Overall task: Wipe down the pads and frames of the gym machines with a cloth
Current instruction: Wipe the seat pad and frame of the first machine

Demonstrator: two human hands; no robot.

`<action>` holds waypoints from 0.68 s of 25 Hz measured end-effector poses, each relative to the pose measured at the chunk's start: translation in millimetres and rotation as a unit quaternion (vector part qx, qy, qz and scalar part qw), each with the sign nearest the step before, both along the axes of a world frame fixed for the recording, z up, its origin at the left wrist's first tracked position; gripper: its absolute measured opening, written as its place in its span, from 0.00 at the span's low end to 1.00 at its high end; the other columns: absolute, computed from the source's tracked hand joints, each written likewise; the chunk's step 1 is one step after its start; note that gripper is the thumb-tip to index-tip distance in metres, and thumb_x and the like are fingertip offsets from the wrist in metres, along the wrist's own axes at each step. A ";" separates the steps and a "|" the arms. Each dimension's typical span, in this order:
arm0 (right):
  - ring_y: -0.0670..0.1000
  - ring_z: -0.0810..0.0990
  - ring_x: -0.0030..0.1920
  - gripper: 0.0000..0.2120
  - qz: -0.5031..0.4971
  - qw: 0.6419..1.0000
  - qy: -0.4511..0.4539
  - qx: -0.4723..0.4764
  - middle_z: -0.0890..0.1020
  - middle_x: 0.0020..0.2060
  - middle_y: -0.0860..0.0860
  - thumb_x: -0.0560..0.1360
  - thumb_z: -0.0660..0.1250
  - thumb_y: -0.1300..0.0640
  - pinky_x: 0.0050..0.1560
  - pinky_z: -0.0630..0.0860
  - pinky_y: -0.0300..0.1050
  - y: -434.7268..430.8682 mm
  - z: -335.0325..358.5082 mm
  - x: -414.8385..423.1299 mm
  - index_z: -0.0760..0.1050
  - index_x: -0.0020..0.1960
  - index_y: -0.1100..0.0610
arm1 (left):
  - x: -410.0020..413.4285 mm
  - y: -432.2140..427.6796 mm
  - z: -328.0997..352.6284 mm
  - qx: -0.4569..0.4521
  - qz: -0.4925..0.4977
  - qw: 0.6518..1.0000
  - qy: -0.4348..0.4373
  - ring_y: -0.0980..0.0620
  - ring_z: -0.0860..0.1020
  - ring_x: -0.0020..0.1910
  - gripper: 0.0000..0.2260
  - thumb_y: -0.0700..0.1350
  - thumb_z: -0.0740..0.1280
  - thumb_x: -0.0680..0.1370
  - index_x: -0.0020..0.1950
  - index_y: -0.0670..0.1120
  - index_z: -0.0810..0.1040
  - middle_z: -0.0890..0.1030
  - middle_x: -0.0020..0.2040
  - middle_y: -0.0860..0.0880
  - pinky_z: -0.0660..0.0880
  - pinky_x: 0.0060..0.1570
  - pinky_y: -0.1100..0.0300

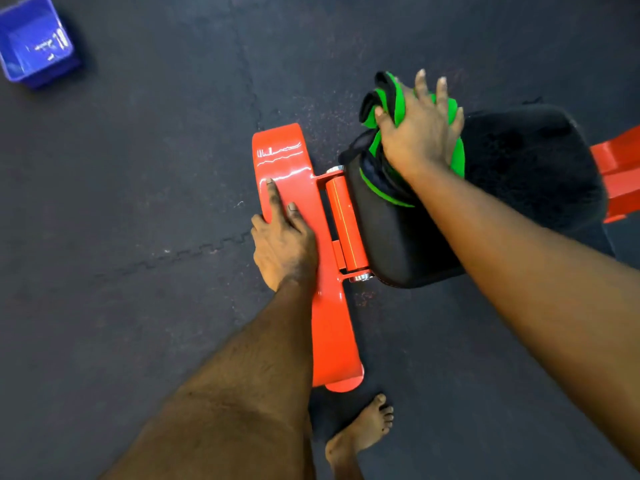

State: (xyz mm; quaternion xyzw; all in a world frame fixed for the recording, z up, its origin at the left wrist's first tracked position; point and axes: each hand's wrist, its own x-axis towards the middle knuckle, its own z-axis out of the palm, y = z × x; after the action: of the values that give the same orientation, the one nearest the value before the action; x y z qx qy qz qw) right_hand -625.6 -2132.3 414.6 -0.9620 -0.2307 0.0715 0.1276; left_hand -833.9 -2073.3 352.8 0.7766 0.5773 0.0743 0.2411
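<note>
Wiping of pad (519, 174) in hand: right hand (420, 133), grip flat and spread, presses cloth (398, 98) on pad's edge; left hand (284, 244), grip flat, rests on orange frame (287, 157) beside pad (next, likely: sweep across pad).

Head-worn view, facing steeply down (wide-angle), close

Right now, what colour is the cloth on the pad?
The cloth is green and black; head view.

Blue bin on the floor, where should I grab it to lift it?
Take the blue bin by its top rim, coming down from above. It stands open side up, so the thin rim leaves room for fingers inside and thumb outside; its smooth walls show no handle.
</note>
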 end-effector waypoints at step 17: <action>0.53 0.51 0.81 0.27 -0.025 0.999 -0.025 -0.006 0.61 0.80 0.46 0.79 0.58 0.41 0.77 0.50 0.65 -18.8 -4.9 2.1 0.66 0.77 0.47 | -1.4 0.4 0.1 0.009 -0.023 1.000 0.004 0.40 0.72 0.59 0.26 0.59 0.52 0.83 0.81 0.59 0.52 0.70 0.62 0.42 0.73 0.50 0.44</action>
State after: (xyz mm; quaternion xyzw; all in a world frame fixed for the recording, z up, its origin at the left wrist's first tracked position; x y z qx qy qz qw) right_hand -623.5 -2151.2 409.7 -0.9697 -0.2091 0.0460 0.1180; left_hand -835.3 -2072.9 352.9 0.7921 0.5595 0.0704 0.2335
